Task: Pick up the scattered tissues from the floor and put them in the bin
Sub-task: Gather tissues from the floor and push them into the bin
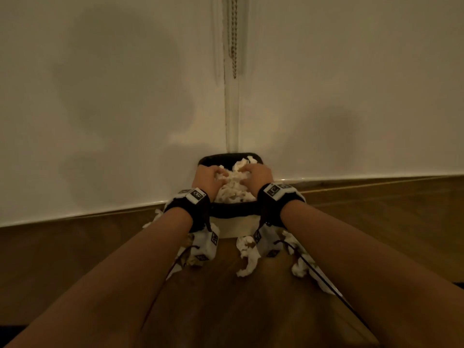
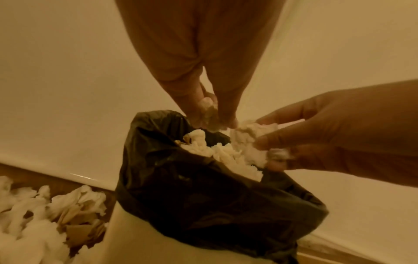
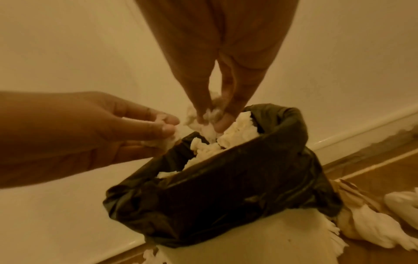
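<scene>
A white bin point(image 1: 236, 228) with a black liner point(image 1: 233, 212) stands in the wall corner, heaped with crumpled white tissues point(image 1: 234, 190). Both my hands hover over its mouth. My left hand point(image 1: 216, 175) pinches a small tissue wad point(image 2: 208, 109) between its fingertips point(image 2: 228, 119). My right hand point(image 1: 248, 172) grips another tissue wad point(image 2: 250, 135) just above the heap; in the right wrist view its fingertips point(image 3: 222, 123) press into tissue point(image 3: 211, 114). More tissues lie on the wooden floor: a strip point(image 1: 247, 256) in front of the bin, a clump point(image 1: 298, 268) to the right, a pile point(image 2: 43, 214) to the left.
Two white walls meet behind the bin point(image 1: 232, 109), with a bead chain point(image 1: 234, 36) hanging in the corner. White skirting point(image 1: 376, 175) runs along the wooden floor point(image 1: 376, 234). Wrist-camera cables point(image 1: 316, 272) trail down over the floor tissues.
</scene>
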Action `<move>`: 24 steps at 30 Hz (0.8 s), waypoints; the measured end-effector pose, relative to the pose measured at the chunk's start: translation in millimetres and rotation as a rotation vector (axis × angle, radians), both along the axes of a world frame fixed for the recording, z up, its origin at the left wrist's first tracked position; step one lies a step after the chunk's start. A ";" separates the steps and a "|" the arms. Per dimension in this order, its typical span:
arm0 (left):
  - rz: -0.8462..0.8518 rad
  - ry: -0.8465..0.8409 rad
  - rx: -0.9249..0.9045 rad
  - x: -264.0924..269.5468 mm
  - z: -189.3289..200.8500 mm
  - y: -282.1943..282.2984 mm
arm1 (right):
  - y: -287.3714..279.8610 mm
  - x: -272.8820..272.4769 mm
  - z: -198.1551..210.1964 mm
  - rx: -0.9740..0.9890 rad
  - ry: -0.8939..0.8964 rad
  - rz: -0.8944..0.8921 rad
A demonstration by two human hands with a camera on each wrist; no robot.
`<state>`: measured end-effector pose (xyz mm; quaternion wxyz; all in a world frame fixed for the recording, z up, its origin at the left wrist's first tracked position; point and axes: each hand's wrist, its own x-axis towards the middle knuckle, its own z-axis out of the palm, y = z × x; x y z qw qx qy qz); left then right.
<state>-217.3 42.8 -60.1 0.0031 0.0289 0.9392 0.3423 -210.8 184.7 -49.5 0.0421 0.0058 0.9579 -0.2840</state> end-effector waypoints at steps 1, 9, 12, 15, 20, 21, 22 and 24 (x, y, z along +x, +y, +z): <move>-0.019 -0.013 -0.015 -3.1 -2.5 0.0 | -4.7 -2.7 -5.0 0.017 -0.012 0.004; -0.075 -0.092 -0.417 -13.7 -29.6 6.4 | -21.7 -14.8 -45.2 0.225 -0.207 0.079; -0.122 -0.155 -0.527 -15.8 -29.5 14.7 | -23.5 -14.7 -49.7 0.357 -0.267 0.178; -0.140 -0.243 -0.484 -13.4 -22.3 18.3 | -17.2 -11.9 -45.2 0.392 -0.187 0.170; -0.055 0.270 -0.264 9.2 -7.3 10.5 | 16.2 -8.3 -26.1 0.174 0.162 -0.139; -0.078 0.381 -0.220 13.1 -3.5 12.7 | 26.2 -6.1 -22.8 0.134 0.211 -0.205; -0.120 0.461 -0.175 17.7 0.8 17.9 | 36.5 -3.0 -20.1 0.102 0.239 -0.264; -0.236 0.534 -0.125 30.9 6.1 31.3 | 57.9 4.7 -20.4 0.047 0.243 -0.349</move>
